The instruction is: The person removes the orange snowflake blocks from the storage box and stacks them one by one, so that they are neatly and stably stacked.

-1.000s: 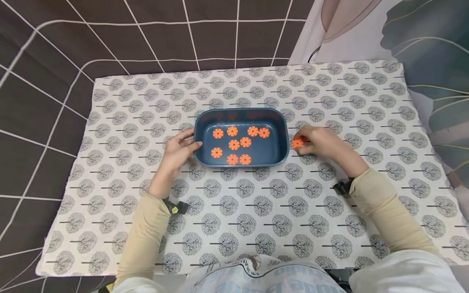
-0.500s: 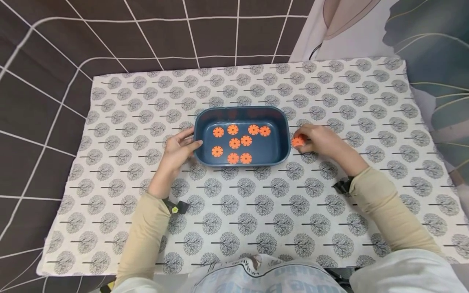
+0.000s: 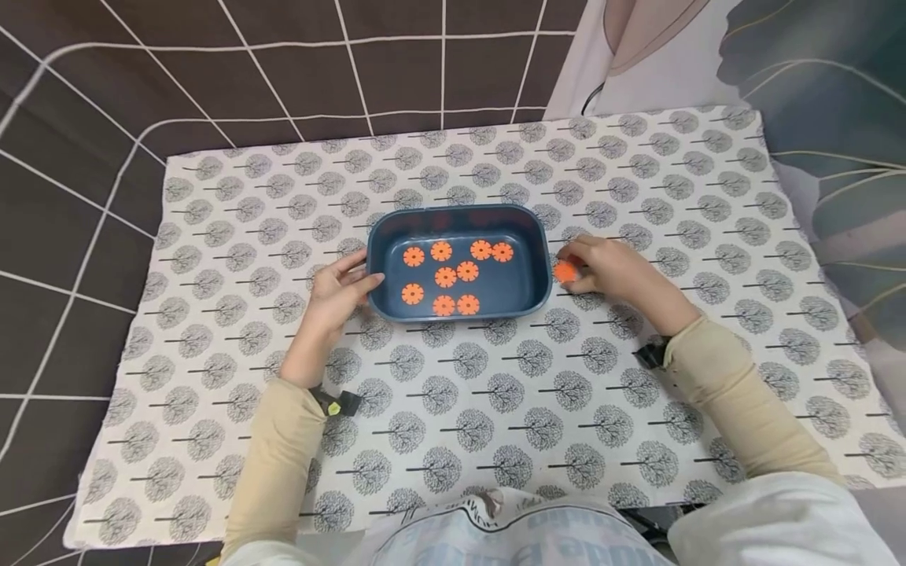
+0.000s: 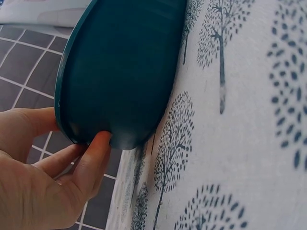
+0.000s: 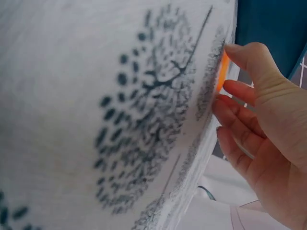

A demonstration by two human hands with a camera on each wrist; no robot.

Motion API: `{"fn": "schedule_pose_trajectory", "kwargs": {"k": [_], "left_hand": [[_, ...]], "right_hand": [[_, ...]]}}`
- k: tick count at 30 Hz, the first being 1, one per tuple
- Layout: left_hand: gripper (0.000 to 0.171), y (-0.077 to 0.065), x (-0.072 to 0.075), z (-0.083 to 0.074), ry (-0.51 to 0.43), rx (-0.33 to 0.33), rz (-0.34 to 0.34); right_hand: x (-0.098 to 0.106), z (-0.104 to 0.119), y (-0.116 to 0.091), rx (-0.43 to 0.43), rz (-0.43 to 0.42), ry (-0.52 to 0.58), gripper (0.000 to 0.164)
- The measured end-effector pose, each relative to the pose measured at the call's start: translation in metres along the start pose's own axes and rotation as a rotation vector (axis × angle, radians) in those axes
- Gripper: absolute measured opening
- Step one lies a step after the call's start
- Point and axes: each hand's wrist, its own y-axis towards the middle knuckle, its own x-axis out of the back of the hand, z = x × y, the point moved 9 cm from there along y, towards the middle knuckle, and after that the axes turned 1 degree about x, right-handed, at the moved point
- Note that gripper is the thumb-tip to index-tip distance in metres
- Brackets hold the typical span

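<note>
Orange disc (image 3: 565, 272) pinched just outside the blue bin (image 3: 504, 287)

We find the disc just beyond the bin's right end, low over the tree-print cloth (image 3: 467, 428). The right hand (image 3: 610, 269) holds it, thumb and fingertips drawn in narrow around it; the wrist view shows only an orange sliver between them. Whether the disc touches the cloth, we cannot tell.

Next to it, the bin stands upright on the cloth, its long side running left to right. On its floor we count nine loose discs (image 3: 445, 277), each notched around the edge with a dark centre. Two lie side by side toward the far right, two more in the middle, and another pair near the close wall. The other three lie singly toward the left.

At the opposite end, the left hand (image 3: 334, 297) grips the bin, thumb over the rim and fingers against the outside.

Farther out, we see beige sleeves (image 3: 278, 460) on both forearms and a black strap at each wrist. Beyond the cloth, a dark backdrop (image 3: 403, 75) with white grid lines stands behind and to the left, and a leaf-patterned curtain (image 3: 835, 126) hangs on the right.
</note>
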Motion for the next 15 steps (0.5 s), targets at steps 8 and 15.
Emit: {"fn": "schedule_pose_trajectory", "kwargs": {"k": [8,15], "left_hand": [[0.057,0.003,-0.002,0.000,0.003,0.002,0.008],[0.058,0.001,0.000,0.001,-0.021,0.008,-0.002]], "right_hand": [[-0.003,-0.007,-0.004,-0.058,0.065,0.048,0.056],[0.001,-0.014,0.001,-0.069,0.117,0.183,0.067]]}}
